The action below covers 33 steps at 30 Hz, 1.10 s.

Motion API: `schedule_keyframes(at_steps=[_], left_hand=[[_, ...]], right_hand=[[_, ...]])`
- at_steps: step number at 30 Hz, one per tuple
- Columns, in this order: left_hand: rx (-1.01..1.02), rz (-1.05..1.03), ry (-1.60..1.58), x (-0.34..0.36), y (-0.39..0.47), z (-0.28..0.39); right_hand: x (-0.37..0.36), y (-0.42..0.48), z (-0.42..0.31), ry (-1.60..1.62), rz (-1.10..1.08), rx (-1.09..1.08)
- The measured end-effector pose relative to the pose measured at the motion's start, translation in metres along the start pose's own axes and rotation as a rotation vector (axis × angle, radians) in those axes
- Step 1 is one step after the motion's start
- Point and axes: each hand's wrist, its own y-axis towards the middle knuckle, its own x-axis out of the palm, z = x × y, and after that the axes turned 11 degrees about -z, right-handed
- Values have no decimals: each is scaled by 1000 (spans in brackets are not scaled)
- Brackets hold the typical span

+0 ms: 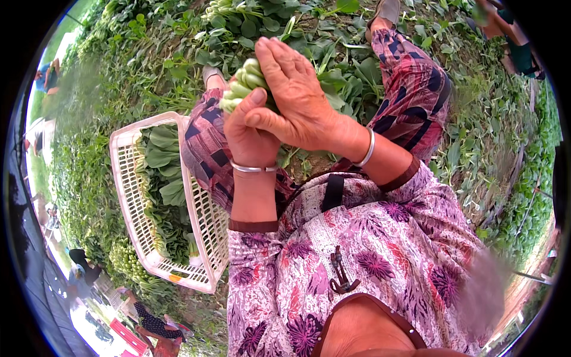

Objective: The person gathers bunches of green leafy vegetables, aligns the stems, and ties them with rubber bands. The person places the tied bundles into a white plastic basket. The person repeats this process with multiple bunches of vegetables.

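A bunch of bok choy is between my two hands, its pale green stem ends pointing up and to the left. My left hand grips it from the near side, thumb along the stems. Against the other side lies my right hand, fingers straight and together, its thumb by the left thumb. The leafy part of the bunch is mostly hidden behind my hands. To the left of my leg stands a white plastic crate holding bok choy bunches, stems toward its left wall.
More bok choy lies on the ground ahead, with loose leaves between my feet. Another pile of bok choy is beyond the crate. Other people are at lower left, far left and upper right. A red crate stands at lower left.
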Motion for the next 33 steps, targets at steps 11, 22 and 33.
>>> schedule_keyframes(at_steps=[11,22,33], left_hand=[[183,-40,138,-10,95,140],[318,97,72,-5,74,143],[265,-13,136,-13,65,114]], right_hand=[[2,32,120,313,-31,181],[136,-128,167,-364,-796,-147],[163,-125,171,-488,-792,-114]])
